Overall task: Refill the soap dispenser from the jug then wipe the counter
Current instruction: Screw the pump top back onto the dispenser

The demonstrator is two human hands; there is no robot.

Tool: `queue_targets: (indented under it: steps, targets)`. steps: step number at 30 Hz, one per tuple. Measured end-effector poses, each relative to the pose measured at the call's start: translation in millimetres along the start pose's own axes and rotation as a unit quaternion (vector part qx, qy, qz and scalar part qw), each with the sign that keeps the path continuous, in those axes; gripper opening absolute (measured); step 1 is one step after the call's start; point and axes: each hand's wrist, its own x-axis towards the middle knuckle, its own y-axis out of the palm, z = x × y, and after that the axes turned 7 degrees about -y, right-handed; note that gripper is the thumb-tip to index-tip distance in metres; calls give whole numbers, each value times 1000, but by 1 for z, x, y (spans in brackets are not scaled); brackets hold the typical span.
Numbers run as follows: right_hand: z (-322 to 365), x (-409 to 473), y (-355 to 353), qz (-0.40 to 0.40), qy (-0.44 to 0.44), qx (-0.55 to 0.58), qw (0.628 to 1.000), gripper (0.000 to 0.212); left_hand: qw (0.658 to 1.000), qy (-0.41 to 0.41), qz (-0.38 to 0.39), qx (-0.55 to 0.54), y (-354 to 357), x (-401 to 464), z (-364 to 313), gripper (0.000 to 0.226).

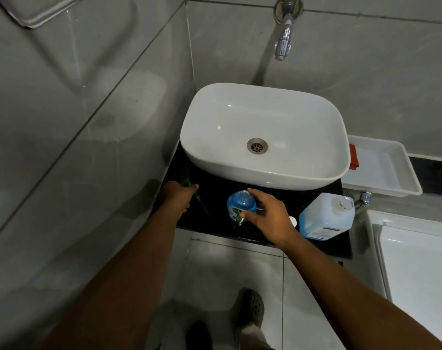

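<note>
Our right thumb (245,215) and forefinger sit on either side of the dispenser (240,206), pinching its blue, open-topped body, while the other fingers of the right hand (267,215) curl loosely behind it. The dispenser stands upright on the black counter (214,195), just in front of the white basin (262,135). Our left hand (178,195) is curled closed around the green pump (189,184), whose thin tube slants down to the counter between the two hands; we cannot see the fingertips, which are folded under.

Right of the dispenser stands the jug (326,215), a clear squarish one holding blue liquid, its neck uncapped as far as we can tell. A small white cap (293,221) lies on the counter between our right hand and the jug, partly hidden by the hand. Behind the jug, beside the basin, rests a white tray (391,173) with a red cloth (354,157) at its left edge. A chrome tap (285,34) juts from the tiled wall above the basin. Below, our shoes (251,308) show on the tiled floor.
</note>
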Motion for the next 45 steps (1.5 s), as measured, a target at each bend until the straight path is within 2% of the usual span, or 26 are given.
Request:
queue_targets:
  steps: [8,14,19,22,24,27,33,37,45]
  targets:
    - [-2,0,0,13,-21,26,999,53,997,-24,-42,54,16,14,-11,51]
    - [-5,1,-2,27,-32,18,999,50,997,-32,-33,57,14,23,-15,39]
    - [-3,1,-3,35,-27,16,999,49,994,-49,-2,-102,2,17,-13,37]
    - [-3,-1,-3,34,-32,20,999,48,983,-48,19,-174,-12,3,-17,25]
    - [-4,-2,-3,33,-33,26,999,48,972,-16,24,-232,-21,-13,-25,17]
    - [-5,-2,-2,30,-36,38,998,47,952,85,30,-291,-32,-44,-47,16]
    - [-7,-1,-1,29,-26,40,998,50,924,219,40,-310,-25,-92,-86,8]
    - [-12,0,1,33,-26,36,998,50,917,246,66,-308,-5,-104,-86,6]
    - [-13,2,2,18,-41,34,998,53,920,247,110,-282,22,-106,-67,22]
